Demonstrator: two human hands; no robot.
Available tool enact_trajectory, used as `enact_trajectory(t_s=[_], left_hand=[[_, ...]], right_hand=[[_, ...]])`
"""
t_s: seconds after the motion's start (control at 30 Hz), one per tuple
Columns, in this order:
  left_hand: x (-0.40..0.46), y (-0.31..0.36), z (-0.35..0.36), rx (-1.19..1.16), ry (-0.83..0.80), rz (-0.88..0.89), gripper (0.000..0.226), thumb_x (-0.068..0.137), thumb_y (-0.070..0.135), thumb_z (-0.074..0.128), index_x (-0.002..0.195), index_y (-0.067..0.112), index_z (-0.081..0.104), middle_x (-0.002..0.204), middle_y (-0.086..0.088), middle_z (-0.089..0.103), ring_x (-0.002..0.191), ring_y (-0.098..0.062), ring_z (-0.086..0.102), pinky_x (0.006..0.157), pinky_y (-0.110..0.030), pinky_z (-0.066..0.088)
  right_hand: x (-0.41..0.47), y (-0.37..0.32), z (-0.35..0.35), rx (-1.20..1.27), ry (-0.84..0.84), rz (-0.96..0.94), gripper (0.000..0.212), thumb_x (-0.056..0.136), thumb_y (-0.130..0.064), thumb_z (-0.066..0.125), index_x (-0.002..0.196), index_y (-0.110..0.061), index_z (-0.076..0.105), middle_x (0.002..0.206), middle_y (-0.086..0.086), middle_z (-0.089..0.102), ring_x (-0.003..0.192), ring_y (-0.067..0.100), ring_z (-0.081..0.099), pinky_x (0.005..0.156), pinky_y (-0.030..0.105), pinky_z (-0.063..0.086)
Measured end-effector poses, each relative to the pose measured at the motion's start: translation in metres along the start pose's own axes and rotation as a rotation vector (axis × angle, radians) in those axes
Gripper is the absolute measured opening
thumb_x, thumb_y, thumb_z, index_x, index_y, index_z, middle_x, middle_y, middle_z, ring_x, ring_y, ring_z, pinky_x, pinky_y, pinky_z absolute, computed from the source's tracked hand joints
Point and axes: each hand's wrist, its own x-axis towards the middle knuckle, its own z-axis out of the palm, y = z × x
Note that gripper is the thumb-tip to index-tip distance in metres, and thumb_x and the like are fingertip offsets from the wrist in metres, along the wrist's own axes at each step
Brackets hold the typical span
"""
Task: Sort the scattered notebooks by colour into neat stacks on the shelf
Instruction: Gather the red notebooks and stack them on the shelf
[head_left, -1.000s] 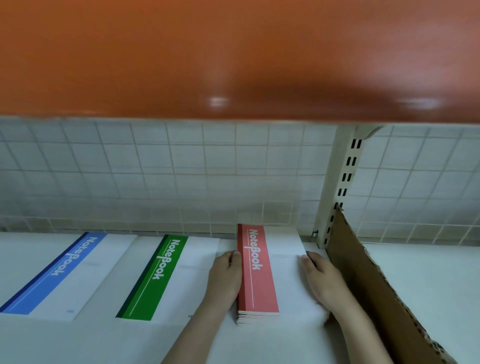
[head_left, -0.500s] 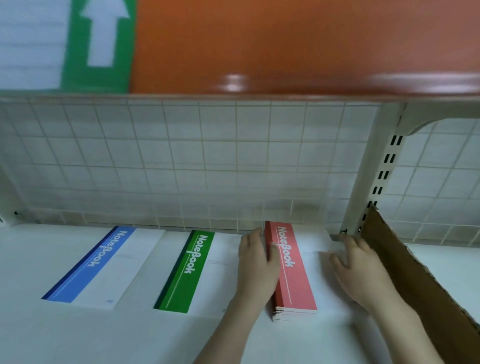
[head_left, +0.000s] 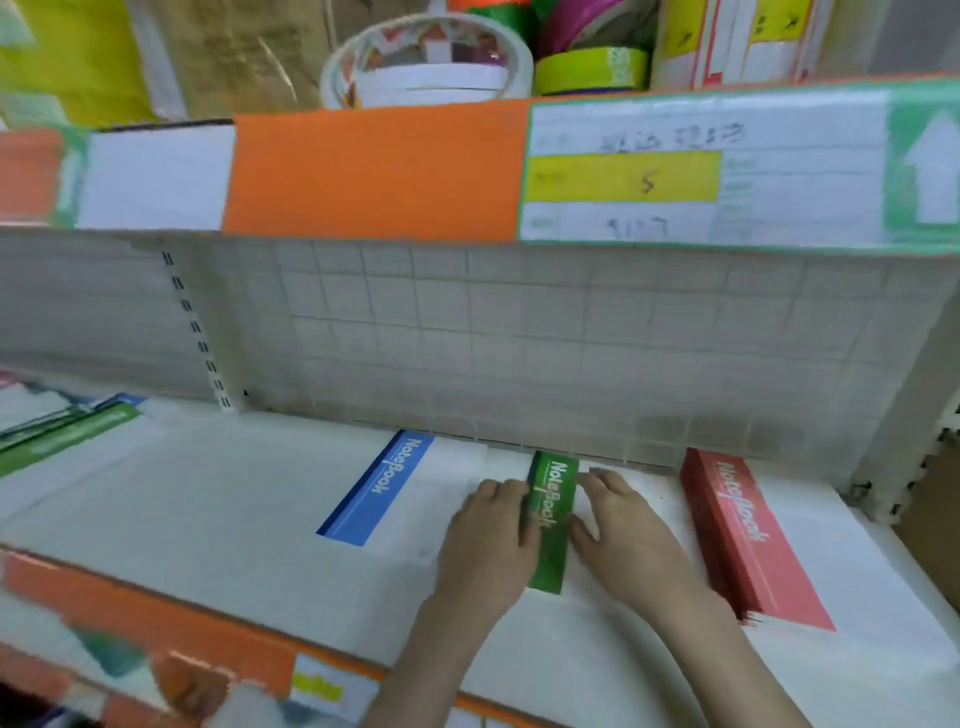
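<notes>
Green notebook (head_left: 551, 519) lies flat, long axis toward the back grid (head_left: 519, 338); both hands flat, flanking it.

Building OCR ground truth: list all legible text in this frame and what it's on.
"NoteBook": blue notebook spine band.
"NoteBook": green notebook, between the left hand and right hand.
"NoteBook": red notebook stack.
"5": yellow field of the shelf label.
Other handwriting on that label, and the lower yellow tag: too blurred.
</notes>
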Motion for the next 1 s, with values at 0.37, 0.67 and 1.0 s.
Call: enact_trajectory(t_s=[0.37,0.67,1.0], left_hand=[[-0.056,-0.171,-0.128,0.098,0.193,-0.205,0.037,0.097,0.027,0.046,0.132,0.019,0.048,0.128,0.000,0.048,0.121,-0.016,0.046,0.100,-0.028,0.040],[-0.118,-0.289,-0.234,0.202,0.245,-0.401,0.037,0.097,0.026,0.044,0.134,0.021,0.046,0.131,-0.001,0.046,0.117,-0.019,0.050,0.095,-0.028,0.044],[-0.178,-0.369,-0.302,0.281,0.203,-0.611,0.040,0.099,0.031,0.042,0.136,0.016,0.042,0.132,-0.007,0.044,0.105,-0.022,0.057,0.090,-0.035,0.048]], right_hand=[[0.022,-0.190,0.082,0.136,-0.113,-0.290,0.048,0.098,-0.033,0.043,0.144,-0.023,0.033,0.155,-0.005,0.020,0.138,0.013,0.031,0.108,0.025,0.032],[0.026,-0.339,0.158,0.233,-0.202,-0.517,0.046,0.098,-0.032,0.043,0.143,-0.022,0.036,0.151,-0.005,0.028,0.137,0.010,0.031,0.110,0.019,0.023],[0.027,-0.445,0.211,0.227,-0.303,-0.631,0.041,0.096,-0.027,0.042,0.136,-0.017,0.043,0.137,0.001,0.045,0.121,0.019,0.047,0.097,0.029,0.040]])
